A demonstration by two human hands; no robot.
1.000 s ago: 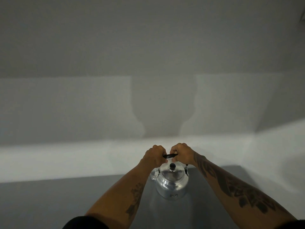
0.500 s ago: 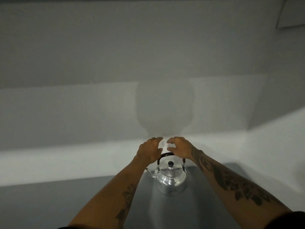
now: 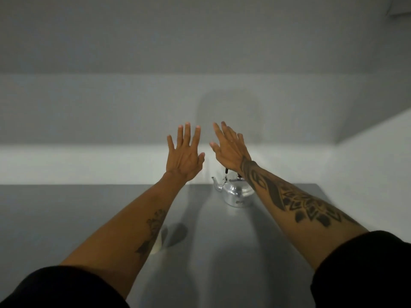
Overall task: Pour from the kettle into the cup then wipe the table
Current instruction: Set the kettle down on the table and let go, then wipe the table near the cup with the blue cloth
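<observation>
A shiny metal kettle with a black handle stands upright near the far edge of the grey table, its spout pointing left. My right forearm covers its right side and lid. My left hand is raised above the table, left of the kettle, fingers spread and empty. My right hand is raised just above the kettle, fingers spread, holding nothing. A pale object, mostly hidden under my left forearm, sits on the table with a dark shadow beside it; I cannot tell what it is.
The table's far edge meets a white ledge below a grey wall. The table's right edge runs along a white surface. Both forearms stretch across the middle of the table.
Both hands let go of the kettle's handle, rose and spread their fingers. The kettle stays on the table. The view has tilted down, showing more table.
</observation>
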